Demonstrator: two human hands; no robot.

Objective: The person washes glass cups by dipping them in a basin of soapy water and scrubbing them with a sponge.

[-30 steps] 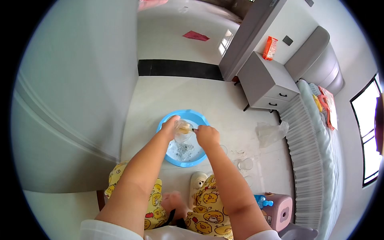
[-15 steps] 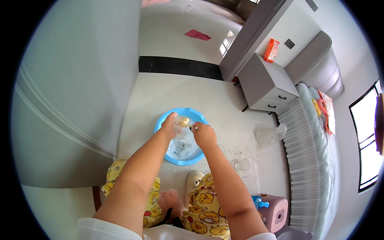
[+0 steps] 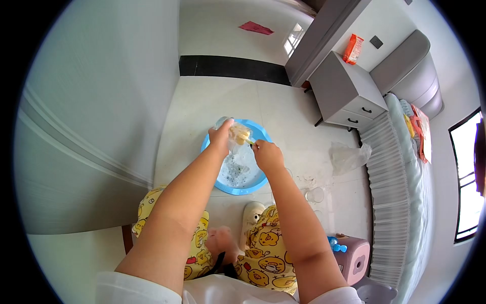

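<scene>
My left hand (image 3: 221, 136) is closed around a clear glass (image 3: 223, 121), tilted over a blue basin (image 3: 238, 191). My right hand (image 3: 269, 155) grips the thin handle of a sponge brush (image 3: 243, 137), whose pale yellow head is at the mouth of the glass or partly inside; the exact depth is hard to tell. Below both hands, the basin holds cloudy water (image 3: 238, 169) with patches of foam. Another clear glass (image 3: 315, 194) rests on the floor to the right of the basin.
A crumpled clear plastic bag (image 3: 350, 157) lies by the bed (image 3: 387, 187). At lower right are a pink stool (image 3: 357, 261) and a blue pump bottle (image 3: 336, 244). A grey nightstand (image 3: 344, 83) bears an orange packet (image 3: 353, 49). Beyond the black threshold (image 3: 235, 69) lies a pink cloth (image 3: 256, 28).
The glass has tipped, its base now showing to the upper left beyond my left hand. The brush has shifted with it. The whole view has moved slightly.
</scene>
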